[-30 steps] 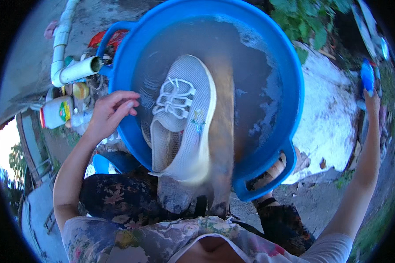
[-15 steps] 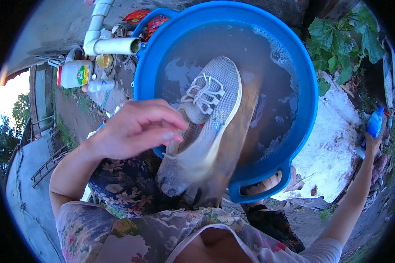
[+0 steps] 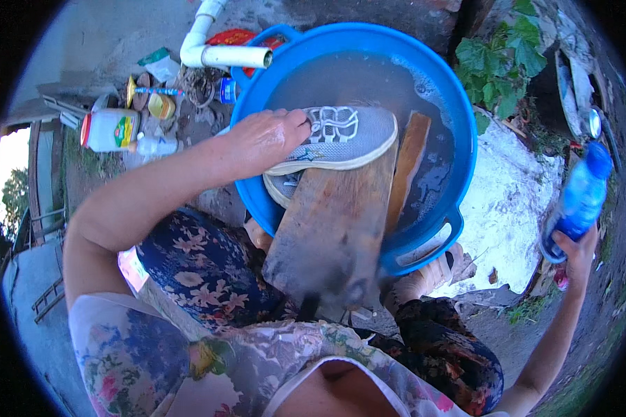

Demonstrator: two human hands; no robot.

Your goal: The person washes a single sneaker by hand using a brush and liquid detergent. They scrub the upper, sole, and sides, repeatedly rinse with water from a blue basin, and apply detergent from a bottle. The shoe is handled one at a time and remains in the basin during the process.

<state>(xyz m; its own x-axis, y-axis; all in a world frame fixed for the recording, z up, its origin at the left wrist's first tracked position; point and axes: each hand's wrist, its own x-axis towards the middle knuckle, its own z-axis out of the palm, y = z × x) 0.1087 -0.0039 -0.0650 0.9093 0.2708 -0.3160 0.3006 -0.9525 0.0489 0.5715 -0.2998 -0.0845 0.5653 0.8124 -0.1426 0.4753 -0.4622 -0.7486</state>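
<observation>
My left hand [image 3: 275, 139] is closed on the collar of a grey knit sneaker [image 3: 372, 132] with white laces and a pale sole. The sneaker lies sideways, toe to the right, across the upper end of a wet wooden board [image 3: 334, 215]. Part of another grey shoe [image 3: 279, 186] shows below it, left of the board. The board slants down into a big blue tub [image 3: 469, 139] of cloudy, sudsy water. Far to the right, my right hand [image 3: 579, 251] grips a blue plastic bottle [image 3: 586, 187] around its lower end, well apart from the tub.
A narrow wooden plank [image 3: 407, 167] leans in the water beside the board. White pipe [image 3: 233, 57] overhangs the tub's upper left rim. Containers, including a white jug [image 3: 111, 130], stand at left. A leafy plant [image 3: 501, 66] and a white slab [image 3: 515, 201] are at right.
My left hand, loose beside the sneaker before, now grips it. The sneaker has turned from upright to sideways, toe right. The blue bottle in my right hand appears larger and closer. The view has shifted.
</observation>
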